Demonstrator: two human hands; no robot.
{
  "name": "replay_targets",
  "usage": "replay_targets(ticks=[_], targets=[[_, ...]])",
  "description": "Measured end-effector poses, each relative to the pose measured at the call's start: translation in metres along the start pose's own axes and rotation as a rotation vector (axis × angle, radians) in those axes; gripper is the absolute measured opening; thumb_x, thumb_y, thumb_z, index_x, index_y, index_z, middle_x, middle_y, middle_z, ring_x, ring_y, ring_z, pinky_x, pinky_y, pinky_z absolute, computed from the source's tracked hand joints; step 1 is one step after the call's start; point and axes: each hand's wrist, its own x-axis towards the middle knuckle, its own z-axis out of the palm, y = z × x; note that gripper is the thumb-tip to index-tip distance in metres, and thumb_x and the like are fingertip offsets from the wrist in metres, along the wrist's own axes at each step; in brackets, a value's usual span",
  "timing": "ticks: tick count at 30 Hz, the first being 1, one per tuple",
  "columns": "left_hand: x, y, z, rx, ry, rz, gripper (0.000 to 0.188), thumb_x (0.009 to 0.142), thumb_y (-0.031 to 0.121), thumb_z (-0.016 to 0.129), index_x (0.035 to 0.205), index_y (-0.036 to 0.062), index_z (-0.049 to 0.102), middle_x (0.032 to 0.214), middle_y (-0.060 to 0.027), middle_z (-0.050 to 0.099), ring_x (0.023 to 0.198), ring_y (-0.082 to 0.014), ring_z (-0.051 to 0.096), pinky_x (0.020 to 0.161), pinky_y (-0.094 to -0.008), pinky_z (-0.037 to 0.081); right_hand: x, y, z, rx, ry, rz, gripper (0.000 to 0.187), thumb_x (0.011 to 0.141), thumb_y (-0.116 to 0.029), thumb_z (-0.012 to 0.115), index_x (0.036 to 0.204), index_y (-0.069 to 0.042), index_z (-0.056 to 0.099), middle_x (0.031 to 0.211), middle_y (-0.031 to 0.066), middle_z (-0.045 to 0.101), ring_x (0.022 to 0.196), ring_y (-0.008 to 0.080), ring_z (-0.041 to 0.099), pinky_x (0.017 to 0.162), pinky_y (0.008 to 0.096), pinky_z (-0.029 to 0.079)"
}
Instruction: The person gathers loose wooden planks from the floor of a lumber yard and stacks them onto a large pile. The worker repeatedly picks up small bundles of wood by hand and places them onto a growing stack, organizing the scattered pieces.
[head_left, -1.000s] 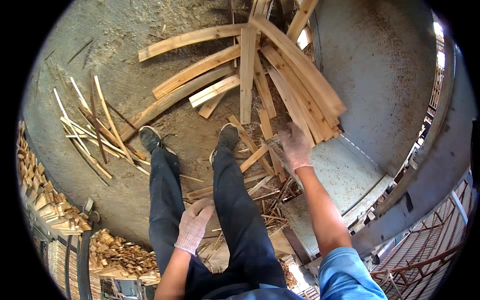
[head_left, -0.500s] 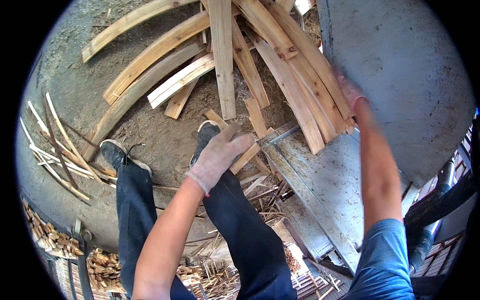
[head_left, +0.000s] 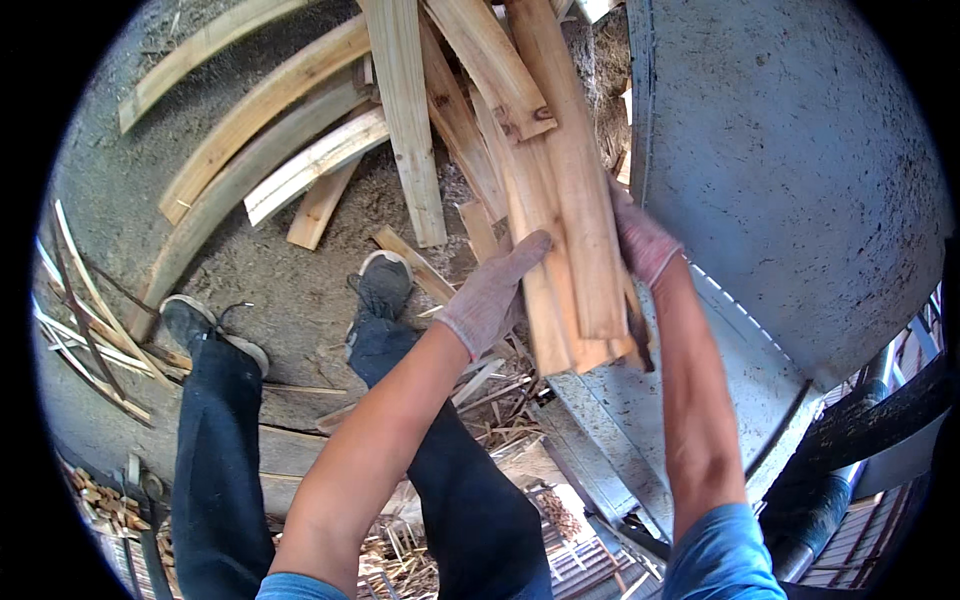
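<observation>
The small stack of boards (head_left: 590,230) lies between your hands, gripped along both edges: your left hand (head_left: 495,295) with its thumb on top, your right hand (head_left: 643,238) opposite. These few look gathered; left of your grip, other boards (head_left: 403,120) remain loose. A grey metal bench (head_left: 625,410) sits just nearer you; thin strips (head_left: 85,310) lie far left.

Gloved left hand (head_left: 495,290) grips left edge of plank stack (head_left: 583,230); gloved right hand (head_left: 642,235) holds stack's right edge. Metal panel (head_left: 790,170) right of stack. Thin sticks (head_left: 108,300) well left of stack.
</observation>
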Motion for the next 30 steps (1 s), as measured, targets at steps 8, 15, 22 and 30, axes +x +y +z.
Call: replay_targets(ticks=[8, 15, 22, 30], targets=[[-0.089, 0.036, 0.009, 0.232, 0.148, 0.061, 0.054, 0.092, 0.011, 0.073, 0.14, 0.0008, 0.051, 0.12, -0.0091, 0.067, 0.104, -0.0176, 0.069, 0.091, -0.0327, 0.059, -0.088, -0.072, 0.126, -0.598, 0.312, 0.323, 0.056, 0.097, -0.049, 0.056, 0.115, 0.003, 0.062, 0.116, 0.0328, 0.068, 0.113, 0.0477, 0.064, 0.099, 0.0514, 0.05], [-0.219, -0.025, -0.001, 0.728, 0.262, -0.176, 0.096, 0.086, 0.037, 0.085, 0.158, 0.0035, 0.031, 0.142, -0.0121, 0.056, 0.127, -0.0162, 0.052, 0.109, -0.0313, 0.044, -0.247, -0.096, 0.182, -0.256, 0.263, 0.352, 0.065, 0.101, -0.05, 0.053, 0.142, 0.001, 0.049, 0.128, 0.0282, 0.064, 0.122, 0.0466, 0.06, 0.101, 0.0477, 0.049], [-0.291, -0.025, 0.027, 0.851, 0.113, -0.232, 0.109, 0.081, 0.032, 0.087, 0.162, 0.0034, 0.02, 0.145, -0.0141, 0.055, 0.13, -0.0197, 0.051, 0.112, -0.0324, 0.041, -0.356, -0.107, 0.218, 0.116, 0.429, 0.207, 0.071, 0.106, -0.028, 0.056, 0.161, 0.001, 0.022, 0.151, 0.0219, 0.049, 0.135, 0.0301, 0.053, 0.112, 0.0382, 0.044], [-0.347, 0.097, -0.016, 0.7, 0.538, 0.138, 0.047, 0.082, 0.013, 0.075, 0.126, 0.0021, 0.064, 0.108, -0.0039, 0.072, 0.098, -0.0115, 0.066, 0.087, -0.0284, 0.056, -0.257, -0.183, 0.317, -0.15, 0.247, -0.3, 0.066, 0.097, -0.023, 0.066, 0.155, -0.004, 0.04, 0.15, 0.0249, 0.047, 0.134, 0.0371, 0.054, 0.105, 0.0441, 0.051]])
